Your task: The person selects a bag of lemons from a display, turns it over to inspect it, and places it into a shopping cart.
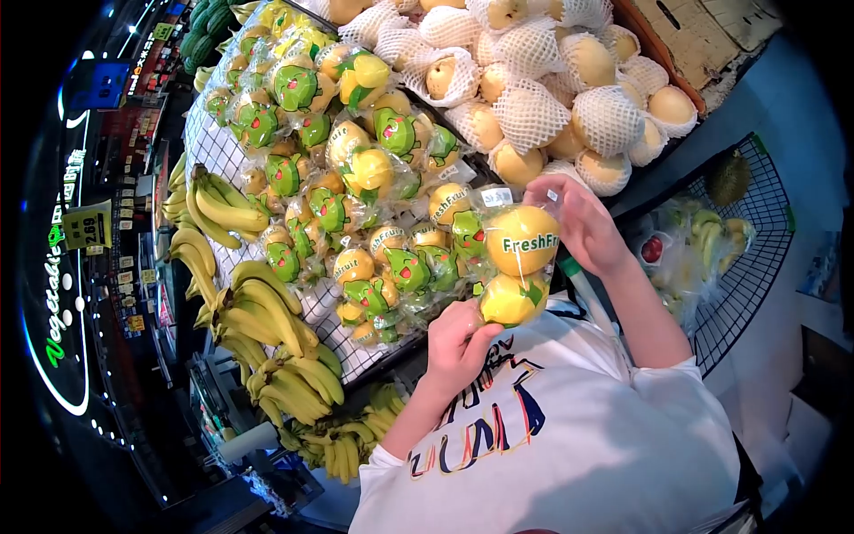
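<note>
A clear bag of yellow fruit (520, 245), printed "FreshFruit" with a picture of a yellow fruit, is held up in front of my chest. My left hand (458, 343) is closed on the bag's lower left end, thumb pressed against it. At the upper right edge, near a small white label, the curled fingers of my right hand (583, 222) hold the bag; some fingertips are hidden behind the plastic. Just left of it lies a pile of similar bagged fruit (391, 196), many with green cartoon prints.
Bananas (267, 311) line the left edge of the wire display rack (342, 334). Pale round fruit in white foam nets (534, 116) fills the bin behind. To my right stands a shopping cart (756, 303) holding bagged bananas and a spiky fruit (729, 178). A price sign (86, 227) hangs far left.
</note>
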`<action>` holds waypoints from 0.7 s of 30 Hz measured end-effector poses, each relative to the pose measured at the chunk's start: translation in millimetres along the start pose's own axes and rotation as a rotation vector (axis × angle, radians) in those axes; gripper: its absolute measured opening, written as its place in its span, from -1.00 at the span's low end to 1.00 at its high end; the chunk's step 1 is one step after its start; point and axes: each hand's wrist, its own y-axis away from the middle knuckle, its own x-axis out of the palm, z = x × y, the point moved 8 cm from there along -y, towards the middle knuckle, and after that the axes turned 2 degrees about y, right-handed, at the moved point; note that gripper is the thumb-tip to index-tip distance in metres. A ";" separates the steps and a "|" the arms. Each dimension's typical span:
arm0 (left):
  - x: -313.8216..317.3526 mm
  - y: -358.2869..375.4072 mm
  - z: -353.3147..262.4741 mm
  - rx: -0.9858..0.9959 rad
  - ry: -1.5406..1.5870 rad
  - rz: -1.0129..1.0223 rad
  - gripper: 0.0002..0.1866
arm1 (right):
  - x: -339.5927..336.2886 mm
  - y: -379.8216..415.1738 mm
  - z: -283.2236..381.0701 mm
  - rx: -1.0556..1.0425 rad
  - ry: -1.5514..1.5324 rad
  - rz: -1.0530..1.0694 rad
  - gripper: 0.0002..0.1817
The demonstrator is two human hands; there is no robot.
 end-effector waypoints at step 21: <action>0.8 -4.1 -24.5 0.231 -0.061 0.050 -0.72 | 19.3 -1.7 73.1 -0.248 0.405 -0.086 -0.93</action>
